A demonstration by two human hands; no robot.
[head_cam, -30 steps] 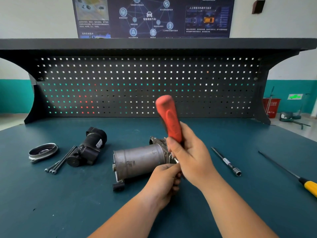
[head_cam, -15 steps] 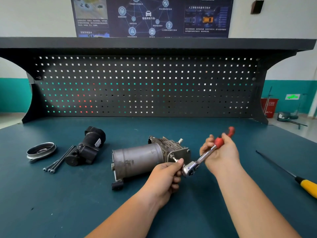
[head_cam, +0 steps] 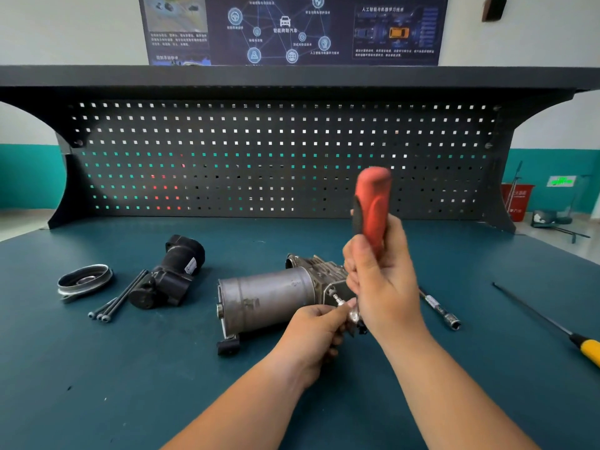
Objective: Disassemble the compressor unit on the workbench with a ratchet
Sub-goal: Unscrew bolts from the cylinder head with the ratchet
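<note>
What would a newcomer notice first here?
The red-handled ratchet stands upright at centre, its handle gripped by the right hand while the left hand pinches its head beside the grey compressor unit. Left of that lie a black component, long bolts and a round cover; a yellow-handled screwdriver lies far right.

Bare forearms (head_cam: 256, 404) — bare left hand (head_cam: 313, 329), right hand (head_cam: 384, 287).
</note>
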